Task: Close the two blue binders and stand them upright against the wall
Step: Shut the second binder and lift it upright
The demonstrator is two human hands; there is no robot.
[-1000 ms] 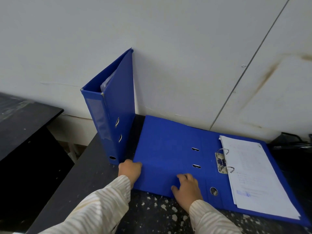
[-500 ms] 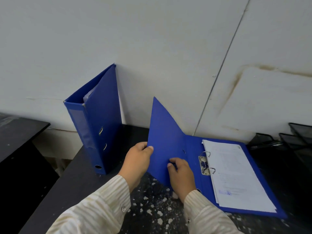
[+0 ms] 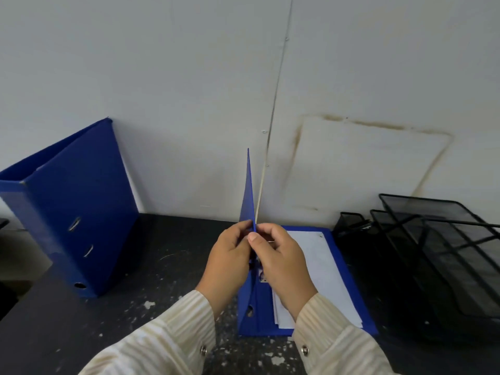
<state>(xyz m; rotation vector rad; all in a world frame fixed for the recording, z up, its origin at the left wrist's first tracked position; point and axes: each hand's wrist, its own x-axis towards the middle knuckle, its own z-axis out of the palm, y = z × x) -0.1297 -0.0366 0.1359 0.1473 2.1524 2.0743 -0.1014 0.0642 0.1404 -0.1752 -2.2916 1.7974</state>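
My left hand [image 3: 230,255] and right hand [image 3: 281,258] pinch cover of open blue binder with white paper [image 3: 311,280], middle of black speckled bench [image 3: 151,266]. Cover straight up. Closed blue binder [image 3: 78,201] stands at wall [image 3: 189,104], left back. Step: closing second one. Next: push cover down over paper, careful.

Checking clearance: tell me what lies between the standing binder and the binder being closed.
In the head view, only bare, paint-flecked black tabletop lies between the standing binder and the half-closed binder.

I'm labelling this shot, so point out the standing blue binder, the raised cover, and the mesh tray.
standing blue binder [image 3: 81,201]: head view, its broad side face.
raised cover [image 3: 247,196]: head view, upper blue edge.
mesh tray [image 3: 443,236]: head view, wire rim.
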